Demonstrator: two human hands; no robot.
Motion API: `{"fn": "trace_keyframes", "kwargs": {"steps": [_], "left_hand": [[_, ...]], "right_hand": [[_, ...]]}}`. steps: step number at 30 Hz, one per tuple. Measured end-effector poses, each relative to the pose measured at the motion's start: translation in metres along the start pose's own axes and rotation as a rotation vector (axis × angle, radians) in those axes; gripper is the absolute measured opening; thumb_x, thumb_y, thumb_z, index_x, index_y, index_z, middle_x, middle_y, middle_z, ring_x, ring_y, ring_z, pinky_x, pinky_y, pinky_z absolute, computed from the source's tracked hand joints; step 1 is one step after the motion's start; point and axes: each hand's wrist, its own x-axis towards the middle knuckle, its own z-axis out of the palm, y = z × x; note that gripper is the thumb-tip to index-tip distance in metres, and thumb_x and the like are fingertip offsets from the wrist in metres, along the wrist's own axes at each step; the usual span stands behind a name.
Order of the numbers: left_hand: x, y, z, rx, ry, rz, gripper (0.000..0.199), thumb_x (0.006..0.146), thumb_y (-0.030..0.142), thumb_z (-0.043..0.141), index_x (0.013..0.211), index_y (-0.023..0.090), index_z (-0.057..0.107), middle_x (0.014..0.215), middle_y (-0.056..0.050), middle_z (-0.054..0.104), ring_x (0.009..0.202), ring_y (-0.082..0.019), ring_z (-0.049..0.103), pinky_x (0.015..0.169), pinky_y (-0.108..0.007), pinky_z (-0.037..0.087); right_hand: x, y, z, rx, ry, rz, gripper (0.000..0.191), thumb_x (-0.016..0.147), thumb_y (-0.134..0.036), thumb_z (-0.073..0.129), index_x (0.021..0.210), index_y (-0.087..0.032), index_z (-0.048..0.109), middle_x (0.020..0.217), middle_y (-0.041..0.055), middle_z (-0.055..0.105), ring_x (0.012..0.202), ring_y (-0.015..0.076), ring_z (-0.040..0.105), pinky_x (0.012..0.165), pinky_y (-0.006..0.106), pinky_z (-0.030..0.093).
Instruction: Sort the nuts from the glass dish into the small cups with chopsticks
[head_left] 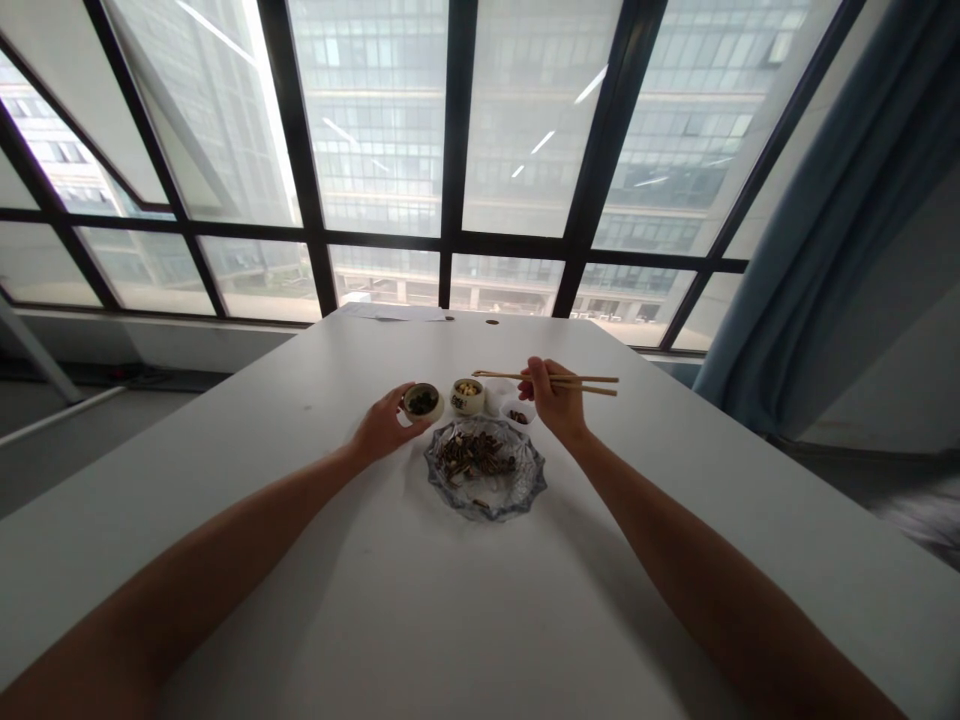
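My left hand (pixel 386 425) is wrapped round the side of a small round cup (pixel 422 402) with dark contents. In my right hand (pixel 553 395) is a pair of wooden chopsticks (pixel 592 385), pointing left, their tips above the area behind a second small cup (pixel 468 397) that holds pale yellowish pieces. A small white dish (pixel 517 413) with a few dark pieces lies just left of my right hand. Nearest to me is a scalloped glass bowl (pixel 527 485), with many brown, elongated pieces heaped mostly toward its back left.
The white table (pixel 465 620) stretches to the windows. Papers (pixel 394 312) lie at its far edge, with two small dark round spots beside them. A blue curtain (pixel 810 240) hangs at the right, and a pale metal bar (pixel 67 415) stands off the table's left side.
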Motion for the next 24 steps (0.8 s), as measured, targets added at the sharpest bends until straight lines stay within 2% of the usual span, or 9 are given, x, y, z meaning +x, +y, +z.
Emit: {"fn": "trace_keyframes", "kwargs": {"steps": [4, 10, 15, 19, 22, 24], "left_hand": [[-0.001, 0.005, -0.004, 0.119, -0.041, -0.023, 0.064, 0.075, 0.050, 0.074, 0.129, 0.020, 0.059, 0.116, -0.009, 0.073, 0.090, -0.023, 0.068, 0.086, -0.039, 0.057], [-0.001, 0.008, -0.005, 0.175, -0.084, -0.052, 0.062, 0.075, 0.053, 0.072, 0.128, 0.021, 0.060, 0.112, -0.009, 0.073, 0.092, -0.024, 0.068, 0.086, -0.038, 0.055], [0.000, 0.009, -0.005, 0.203, -0.092, -0.076, 0.062, 0.075, 0.053, 0.073, 0.127, 0.023, 0.061, 0.113, -0.008, 0.073, 0.095, -0.025, 0.068, 0.087, -0.038, 0.055], [0.000, 0.009, -0.005, 0.216, -0.101, -0.089, 0.061, 0.076, 0.054, 0.073, 0.127, 0.022, 0.061, 0.112, -0.009, 0.073, 0.097, -0.026, 0.069, 0.088, -0.039, 0.055], [0.000, 0.010, -0.005, 0.217, -0.130, -0.104, 0.062, 0.077, 0.057, 0.072, 0.127, 0.022, 0.062, 0.112, -0.010, 0.073, 0.098, -0.027, 0.069, 0.089, -0.039, 0.054], [0.001, 0.010, -0.006, 0.219, -0.150, -0.123, 0.062, 0.078, 0.058, 0.070, 0.128, 0.022, 0.062, 0.112, -0.010, 0.073, 0.099, -0.027, 0.069, 0.088, -0.039, 0.054]], "right_hand": [[0.004, 0.003, -0.005, -0.023, 0.012, 0.005, 0.062, 0.085, -0.078, 0.055, 0.072, -0.018, 0.065, 0.055, 0.0026, 0.065, 0.045, 0.0139, 0.061, 0.043, 0.024, 0.047], [0.009, 0.009, -0.016, -0.122, 0.050, -0.003, 0.060, 0.088, -0.076, 0.051, 0.073, -0.018, 0.064, 0.056, 0.0025, 0.065, 0.046, 0.0143, 0.062, 0.044, 0.024, 0.048], [0.016, 0.009, -0.026, -0.255, -0.012, -0.011, 0.065, 0.082, -0.081, 0.054, 0.068, -0.018, 0.062, 0.059, 0.0050, 0.067, 0.050, 0.0156, 0.064, 0.046, 0.024, 0.047], [0.021, -0.006, -0.031, -0.118, 0.021, 0.024, 0.068, 0.083, -0.082, 0.050, 0.070, -0.018, 0.064, 0.054, 0.0034, 0.063, 0.042, 0.0132, 0.058, 0.041, 0.023, 0.045], [0.022, -0.024, -0.032, -0.033, -0.105, 0.112, 0.072, 0.078, -0.087, 0.050, 0.062, -0.018, 0.062, 0.045, 0.0023, 0.058, 0.033, 0.0108, 0.050, 0.033, 0.022, 0.038], [0.019, -0.035, -0.031, -0.042, -0.303, 0.179, 0.074, 0.074, -0.089, 0.053, 0.058, -0.017, 0.062, 0.041, 0.0023, 0.056, 0.030, 0.0100, 0.048, 0.031, 0.021, 0.036]]}}
